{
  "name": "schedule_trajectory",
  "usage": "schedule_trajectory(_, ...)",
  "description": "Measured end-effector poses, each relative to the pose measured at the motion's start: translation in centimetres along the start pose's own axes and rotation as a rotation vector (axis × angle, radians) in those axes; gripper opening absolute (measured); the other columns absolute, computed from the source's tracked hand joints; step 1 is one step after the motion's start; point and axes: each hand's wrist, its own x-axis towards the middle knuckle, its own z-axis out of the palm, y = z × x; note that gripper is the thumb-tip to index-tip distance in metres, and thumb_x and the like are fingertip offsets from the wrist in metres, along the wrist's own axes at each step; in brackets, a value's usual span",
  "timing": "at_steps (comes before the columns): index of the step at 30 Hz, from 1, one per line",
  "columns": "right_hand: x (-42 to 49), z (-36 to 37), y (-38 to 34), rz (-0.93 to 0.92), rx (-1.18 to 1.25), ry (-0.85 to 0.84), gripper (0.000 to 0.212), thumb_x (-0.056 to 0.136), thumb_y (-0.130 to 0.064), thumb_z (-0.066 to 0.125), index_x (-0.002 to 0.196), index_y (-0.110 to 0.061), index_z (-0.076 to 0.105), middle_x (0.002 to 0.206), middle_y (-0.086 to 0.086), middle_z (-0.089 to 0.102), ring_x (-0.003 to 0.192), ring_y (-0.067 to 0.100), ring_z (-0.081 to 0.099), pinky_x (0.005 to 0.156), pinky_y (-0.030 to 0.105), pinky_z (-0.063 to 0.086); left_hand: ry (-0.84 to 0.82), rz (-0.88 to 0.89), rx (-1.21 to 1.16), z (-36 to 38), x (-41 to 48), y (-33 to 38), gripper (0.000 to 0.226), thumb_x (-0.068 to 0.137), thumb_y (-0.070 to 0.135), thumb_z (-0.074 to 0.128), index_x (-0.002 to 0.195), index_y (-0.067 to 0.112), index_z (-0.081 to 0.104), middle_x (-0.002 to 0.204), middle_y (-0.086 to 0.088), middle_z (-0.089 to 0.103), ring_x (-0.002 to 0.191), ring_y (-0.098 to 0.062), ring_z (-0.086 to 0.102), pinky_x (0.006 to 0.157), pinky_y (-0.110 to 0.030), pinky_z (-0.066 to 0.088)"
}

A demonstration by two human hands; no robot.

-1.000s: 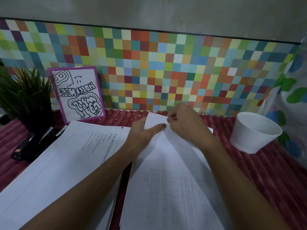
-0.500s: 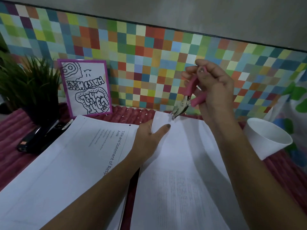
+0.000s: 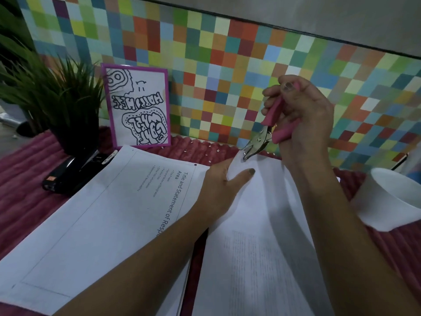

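Right hand (image 3: pixel 305 115) clamped round the pink handles of the hole punch (image 3: pixel 266 128). Punch axis slants from high far-right down to near-left, with the metal nose right on the far-left corner of the sheet (image 3: pixel 262 213). Left hand (image 3: pixel 218 188) is the nearer one, just near-left of the nose, pinching that corner up off the table (image 3: pixel 27 213), thumb on top; handles look only part-squeezed, so I'd say the hole isn't cut yet. Half a second ago the nose hung just past the far edge and the corner lay flat under the left hand.
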Motion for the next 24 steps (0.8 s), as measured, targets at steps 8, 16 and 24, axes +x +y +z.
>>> schedule_trajectory(8,-0.31,0.29,0.47,0.032,-0.013,0.042,0.015,0.091,-0.013,0.056,0.077,-0.007,0.059,0.068,0.015,0.056,0.057,0.026,0.055,0.058,0.035,0.051,-0.003,0.042,-0.022,0.03,0.05,0.48,0.020,0.091,0.010,0.061,0.095,0.028,0.068,0.074,0.021,0.070,0.072,0.005,0.063,0.063,-0.006,0.044)
schedule_trajectory(16,-0.13,0.31,0.57,-0.024,0.027,0.053,0.024,0.093,-0.019,0.053,0.074,-0.005,0.055,0.062,0.015,0.053,0.049,0.024,0.048,0.049,0.029,0.044,-0.010,0.080,0.122,0.17,-0.05,0.69,0.012,0.091,0.015,0.061,0.095,0.024,0.067,0.059,0.026,0.062,0.055,0.008,0.055,0.055,-0.003,0.037)
schedule_trajectory(24,-0.20,0.30,0.90,-0.069,0.035,0.124,0.037,0.097,-0.021,0.052,0.063,-0.007,0.050,0.053,0.013,0.048,0.041,0.022,0.043,0.045,0.030,0.038,-0.029,0.040,0.150,0.20,-0.26,0.92,0.010,0.091,0.017,0.062,0.097,0.011,0.068,0.062,0.015,0.066,0.054,0.004,0.056,0.057,-0.011,0.042)
